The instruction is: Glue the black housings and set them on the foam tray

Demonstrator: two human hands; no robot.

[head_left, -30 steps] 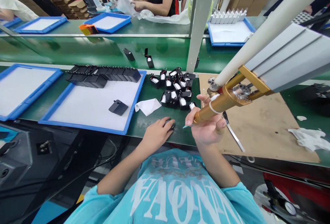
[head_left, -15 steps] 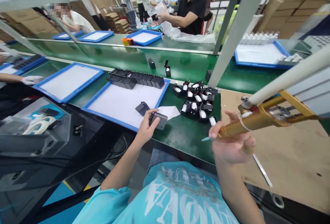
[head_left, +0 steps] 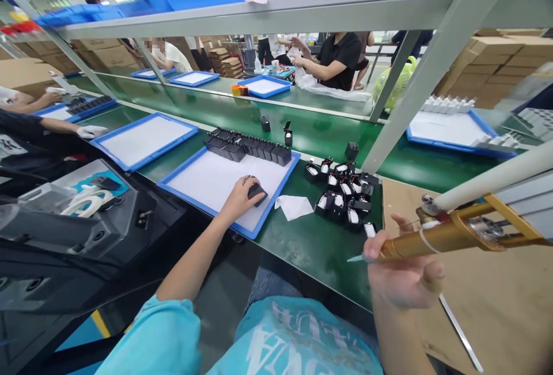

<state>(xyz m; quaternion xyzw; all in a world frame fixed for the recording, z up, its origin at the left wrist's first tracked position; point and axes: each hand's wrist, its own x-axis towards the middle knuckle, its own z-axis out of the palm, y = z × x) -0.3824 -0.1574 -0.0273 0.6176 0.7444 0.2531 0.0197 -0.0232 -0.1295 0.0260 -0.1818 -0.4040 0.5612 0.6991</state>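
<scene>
My left hand (head_left: 239,197) is over the front right part of a blue-rimmed white tray (head_left: 185,170), its fingers closed around a black plug adapter case (head_left: 257,193). How many pieces are under the fingers is hidden. My right hand (head_left: 400,268) grips a gold glue dispensing gun (head_left: 425,242) with a light blue nozzle (head_left: 356,258) pointing left. Along the tray's back edge stand rows of black cases (head_left: 248,147). Right of the tray, a white cloth (head_left: 294,206) lies on the green bench, beside a cluster of open black cases (head_left: 341,190) with white insides.
Blue-rimmed trays (head_left: 144,139) stand further left. Several single black adapters (head_left: 265,124) sit on the green surface behind. A slanted grey post (head_left: 432,69) rises on the right, beside a brown board (head_left: 484,283) bearing a metal strip (head_left: 460,332). A co-worker's gloved hand (head_left: 91,131) is at far left.
My left hand has moved left from above the cloth onto the tray, bringing the case down. My right hand keeps its hold on the gun. The camera has tilted upward.
</scene>
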